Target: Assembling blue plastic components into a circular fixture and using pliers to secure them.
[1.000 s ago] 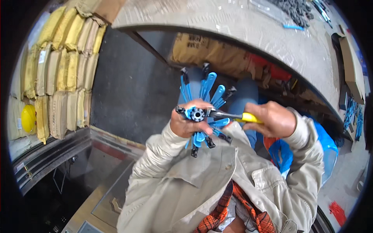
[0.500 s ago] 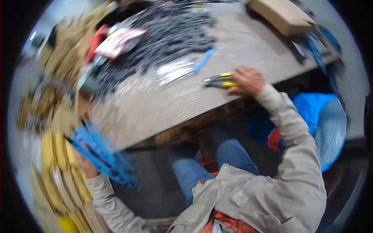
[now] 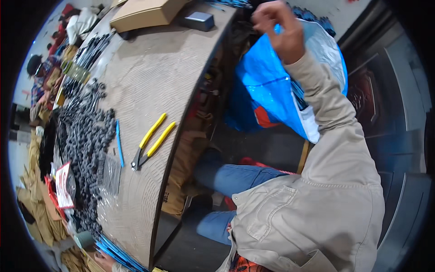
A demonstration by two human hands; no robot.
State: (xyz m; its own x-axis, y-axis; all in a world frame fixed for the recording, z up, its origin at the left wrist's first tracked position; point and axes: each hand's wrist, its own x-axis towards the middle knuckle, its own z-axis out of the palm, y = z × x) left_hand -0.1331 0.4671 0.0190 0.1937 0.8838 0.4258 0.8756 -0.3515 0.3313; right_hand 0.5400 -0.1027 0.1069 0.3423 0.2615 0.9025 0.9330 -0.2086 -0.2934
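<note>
My left hand (image 3: 105,261) is at the lower left, partly cut off by the picture's edge, closed on a bundle of thin blue strips (image 3: 117,252) beside the table's near corner. My right hand (image 3: 285,36) is raised at the upper right over a large blue sack (image 3: 263,77) with a white lining. Its fingers are bent and apart, and I see nothing held in them. Yellow-handled cutting pliers (image 3: 152,141) lie on the table (image 3: 145,77), their jaws pointing toward me. Beyond them lie a single blue strip (image 3: 119,143) and a clear plastic bag (image 3: 108,173).
A heap of dark grey knobbly pieces (image 3: 86,136) covers the table's far side. A cardboard box (image 3: 144,16) and a small dark box (image 3: 199,21) stand at the top end. Red-and-white packaging (image 3: 65,186) and a greenish cup (image 3: 84,239) are at the left. Other people (image 3: 43,75) are farther off.
My view has turned to the right. My right hand has let go of the pliers, which now lie on the table, and has moved over the blue sack. The left hand still has the strips.
</note>
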